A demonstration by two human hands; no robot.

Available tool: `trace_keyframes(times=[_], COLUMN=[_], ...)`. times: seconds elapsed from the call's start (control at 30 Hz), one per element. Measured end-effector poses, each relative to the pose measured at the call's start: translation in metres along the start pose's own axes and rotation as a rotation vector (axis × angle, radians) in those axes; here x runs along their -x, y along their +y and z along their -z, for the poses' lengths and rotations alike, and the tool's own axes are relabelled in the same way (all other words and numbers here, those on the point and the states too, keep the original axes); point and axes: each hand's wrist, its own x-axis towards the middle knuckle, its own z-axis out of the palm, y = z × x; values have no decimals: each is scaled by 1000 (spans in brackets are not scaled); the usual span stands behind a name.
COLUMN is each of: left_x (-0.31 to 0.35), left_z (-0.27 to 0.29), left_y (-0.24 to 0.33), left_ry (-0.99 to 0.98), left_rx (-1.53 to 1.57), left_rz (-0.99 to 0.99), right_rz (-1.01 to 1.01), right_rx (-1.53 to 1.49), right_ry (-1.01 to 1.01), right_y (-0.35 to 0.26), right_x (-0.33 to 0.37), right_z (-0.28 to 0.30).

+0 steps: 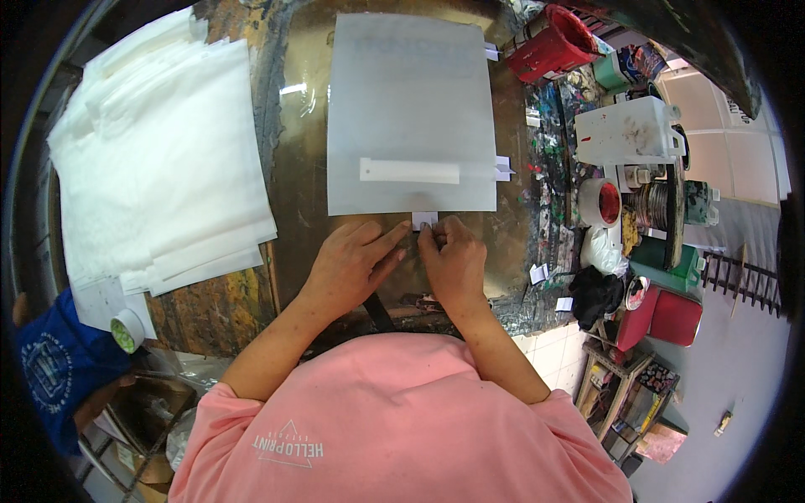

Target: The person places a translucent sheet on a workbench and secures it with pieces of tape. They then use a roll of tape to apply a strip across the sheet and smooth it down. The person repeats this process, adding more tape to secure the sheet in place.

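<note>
A translucent, pale grey plastic sheet [411, 109] lies flat on a shiny brown board. Near its lower end it shows a white strip [409, 172]. Just below the sheet's near edge is a small folded white paper tab [424, 220]. My right hand [453, 258] has its thumb and index finger closed on the tab's right side. At the tab's left side, my left hand [356, 258] rests its index fingertip, with the thumb apart and no object in the hand. Two similar paper tabs [502, 168] stand at the sheet's right edge.
A large pile of translucent white sheets [163, 159] lies on the left. Along the right stand a red bucket [555, 44], a white jug [625, 132] and a tape roll [600, 203]. A person's blue sleeve [63, 369] shows lower left, near a small round container [127, 330].
</note>
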Motion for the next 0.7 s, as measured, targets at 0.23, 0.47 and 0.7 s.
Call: trace_keyframes(times=[0.23, 0.47, 0.7], left_x=[-6, -12, -9], left_z=[-5, -6, -10], left_y=[9, 22, 22], left_ry=[-70, -171, -117], left_rx=[-153, -388, -418], left_rz=[-3, 33, -54], right_rz=[-64, -40, 304], right_rx=[-19, -99, 447], right_ry=[-55, -170, -92], right_y=[-2, 10, 9], right_x=[-8, -2, 29], right_z=[5, 9, 23])
